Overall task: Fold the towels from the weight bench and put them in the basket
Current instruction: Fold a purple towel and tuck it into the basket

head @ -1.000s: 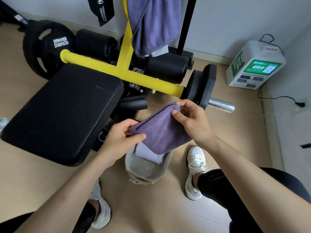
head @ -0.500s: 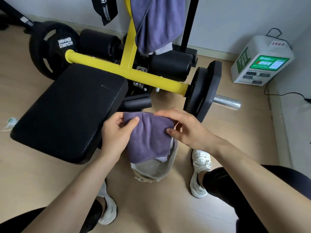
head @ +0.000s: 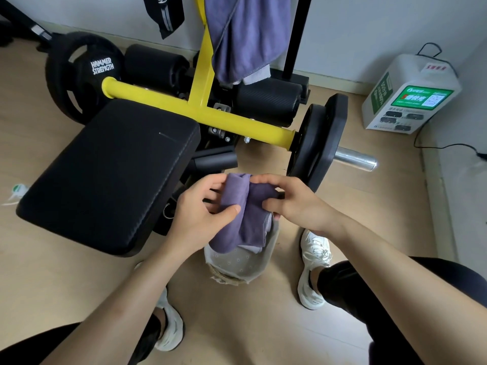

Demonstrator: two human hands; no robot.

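Towel (head: 245, 214), purple and folded small, is hanging at centre frame between both hands, right above the basket (head: 237, 262).

At the left of the frame the black padded seat (head: 113, 167) of the weight bench is lying bare. Just right of it, the left hand (head: 200, 214) is making a narrow grip on the towel's left edge, thumb lying across the front and fingers tucking behind the top fold. The towel's long axis is running downward in the frame from the two grips, and its lower end is dipping into the mouth of the basket, where a pale folded towel (head: 254, 249) is already lying. Above, in the upper centre, another purple towel (head: 245, 35) is draping over the yellow upright (head: 203, 75).

To the right, the right hand (head: 297, 204) is curling its fingers over the towel's upper right corner, holding it closed.

Both grips are sitting at the top end, about equally near, with the basket directly beneath. The coming move is looking like a plain lowering and letting go, with no sideways shift needed.
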